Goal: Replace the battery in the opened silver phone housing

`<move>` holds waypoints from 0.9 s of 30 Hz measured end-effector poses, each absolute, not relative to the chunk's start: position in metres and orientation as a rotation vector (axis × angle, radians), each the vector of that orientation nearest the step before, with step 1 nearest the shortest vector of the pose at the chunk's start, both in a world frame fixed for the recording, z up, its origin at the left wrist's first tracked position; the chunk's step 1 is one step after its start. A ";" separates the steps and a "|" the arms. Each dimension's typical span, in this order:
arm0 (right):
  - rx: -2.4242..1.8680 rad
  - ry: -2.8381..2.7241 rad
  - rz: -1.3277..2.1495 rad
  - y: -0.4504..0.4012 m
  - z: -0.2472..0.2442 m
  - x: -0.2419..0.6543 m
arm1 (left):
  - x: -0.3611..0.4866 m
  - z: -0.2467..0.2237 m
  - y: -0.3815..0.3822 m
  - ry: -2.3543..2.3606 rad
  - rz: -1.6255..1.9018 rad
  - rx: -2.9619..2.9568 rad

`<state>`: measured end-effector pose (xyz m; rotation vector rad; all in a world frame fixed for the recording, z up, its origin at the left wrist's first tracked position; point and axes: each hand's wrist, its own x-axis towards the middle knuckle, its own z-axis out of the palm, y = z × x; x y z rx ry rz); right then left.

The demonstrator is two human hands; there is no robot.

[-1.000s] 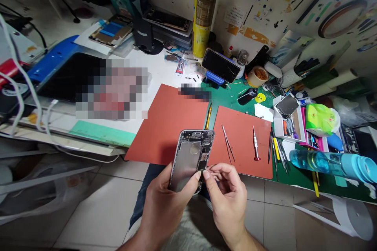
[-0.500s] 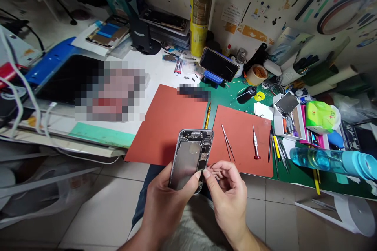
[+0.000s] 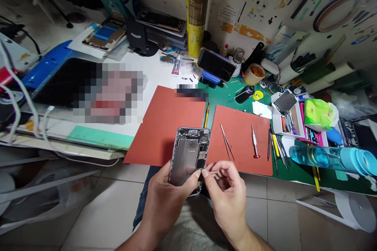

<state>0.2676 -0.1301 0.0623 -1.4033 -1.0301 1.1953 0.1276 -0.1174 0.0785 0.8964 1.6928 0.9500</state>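
Note:
An opened phone housing (image 3: pixel 185 160), its inner parts showing, is held over the front edge of the red-brown mat (image 3: pixel 165 125). My left hand (image 3: pixel 173 190) is wrapped round its lower left side, the thumb lying across the lower inside. Against the lower right edge, my right hand (image 3: pixel 225 188) has its thumb and forefinger pressed together beside the left thumb tip. Whatever is between those fingertips is too small to make out. A gold screwdriver (image 3: pixel 207 115) lies just beyond the housing. Tweezers (image 3: pixel 226 142) and a silver screwdriver (image 3: pixel 254 141) rest on the right mat (image 3: pixel 241 125).
A blue water bottle (image 3: pixel 330 159) lies at the right near several thin tools. Behind are a phone on a blue stand (image 3: pixel 216 64), a yellow spray can (image 3: pixel 196 19) and a white box of tools (image 3: pixel 287 115). White cables (image 3: pixel 28 98) hang at the left.
The phone housing is tipped slightly differently, its top a little further left. Both hands keep nearly the same hold. The bench view has shifted slightly left.

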 end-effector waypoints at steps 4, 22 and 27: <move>-1.421 -1.007 1.230 -0.129 0.061 0.269 | 0.127 0.077 -0.115 1.688 0.931 0.843; -1.484 -1.005 1.281 -0.133 0.058 0.270 | 0.124 0.069 -0.114 1.616 0.842 0.650; -1.488 -0.987 1.271 -0.131 0.059 0.270 | 0.124 0.061 -0.115 1.616 0.856 0.597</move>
